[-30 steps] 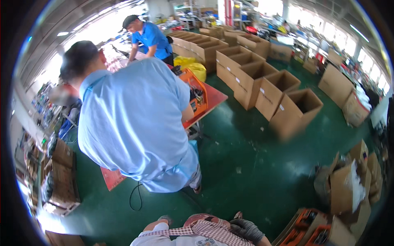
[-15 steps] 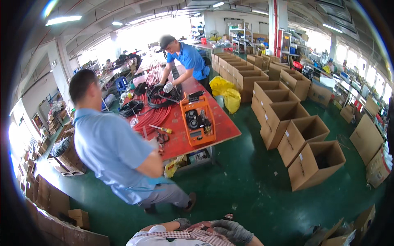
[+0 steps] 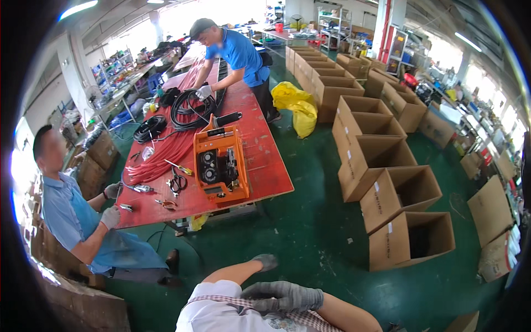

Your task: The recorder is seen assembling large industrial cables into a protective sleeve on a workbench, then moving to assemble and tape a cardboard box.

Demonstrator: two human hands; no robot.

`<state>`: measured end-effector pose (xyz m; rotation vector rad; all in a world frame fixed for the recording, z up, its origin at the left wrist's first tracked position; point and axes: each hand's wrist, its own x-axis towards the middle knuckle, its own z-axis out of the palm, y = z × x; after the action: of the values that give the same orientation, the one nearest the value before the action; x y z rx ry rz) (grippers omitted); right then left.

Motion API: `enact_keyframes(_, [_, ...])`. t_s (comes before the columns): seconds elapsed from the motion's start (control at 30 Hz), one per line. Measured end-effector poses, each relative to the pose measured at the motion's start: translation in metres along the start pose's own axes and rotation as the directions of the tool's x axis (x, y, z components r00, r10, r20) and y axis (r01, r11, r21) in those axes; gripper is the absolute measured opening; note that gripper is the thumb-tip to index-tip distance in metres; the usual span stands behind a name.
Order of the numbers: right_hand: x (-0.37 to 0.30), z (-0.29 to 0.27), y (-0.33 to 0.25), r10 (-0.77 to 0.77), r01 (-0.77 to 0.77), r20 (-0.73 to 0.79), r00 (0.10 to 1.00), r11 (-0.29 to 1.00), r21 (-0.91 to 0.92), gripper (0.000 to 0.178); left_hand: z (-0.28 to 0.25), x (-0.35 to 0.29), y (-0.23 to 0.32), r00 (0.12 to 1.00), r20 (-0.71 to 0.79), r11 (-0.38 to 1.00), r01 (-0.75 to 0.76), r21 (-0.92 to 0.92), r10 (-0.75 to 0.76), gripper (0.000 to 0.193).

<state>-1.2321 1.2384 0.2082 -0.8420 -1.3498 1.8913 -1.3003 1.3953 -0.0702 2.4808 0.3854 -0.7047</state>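
My left hand [image 3: 267, 262], in a grey work glove, reaches forward over the green floor. Its fingers are too small and foreshortened to read, and I see nothing in it. Across the front of my body lies my right hand [image 3: 283, 296], also in a grey glove, fingers stretched toward the left with nothing visible in them. It is against or just over my checked apron [image 3: 312, 321] and white shirt [image 3: 202, 310]. Ahead, out of reach of both hands, is the red table [image 3: 265, 171] with an orange-framed machine [image 3: 218, 165] on it.
Black cable coils [image 3: 191, 110], red cables [image 3: 160, 166], a screwdriver [image 3: 180, 167] and pliers [image 3: 166, 204] lie on the table. One co-worker [image 3: 72, 216] stands at its left, another [image 3: 238, 61] behind it. Open cardboard boxes [image 3: 387, 243] line the right, beside a yellow bag [image 3: 298, 110].
My view has shifted, and the table sits further left. The co-worker at left has moved back to the table's left end. My left hand extends further forward; my right lies further across my body.
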Motion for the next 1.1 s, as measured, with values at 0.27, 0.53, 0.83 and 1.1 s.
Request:
enact_keyframes(0.27, [-0.037,-0.118,-0.03,0.006,0.065,0.207,0.978,0.939,-0.337,0.047,-0.079,0.121,0.042,1.0,0.025,0.996,0.018,-0.093,-0.016,0.031])
enact_keyframes(0.53, [-0.092,-0.251,-0.117,-0.148,0.087,0.502,0.852,0.986,0.144,0.038,-0.021,0.088,0.034,0.812,0.271,0.803,0.569,-0.176,-0.517,0.032])
enact_keyframes(0.83, [-0.111,-0.325,-0.216,-0.409,0.106,0.784,0.467,0.906,0.41,0.033,-0.049,0.17,0.057,0.76,0.374,0.659,0.648,-0.382,-0.531,0.037])
enact_keyframes(1.1, [0.024,-0.594,-0.143,-0.171,0.148,0.079,0.982,0.439,-0.886,0.043,-0.095,0.316,-0.06,0.793,0.188,0.593,0.569,-0.57,-0.58,0.038])
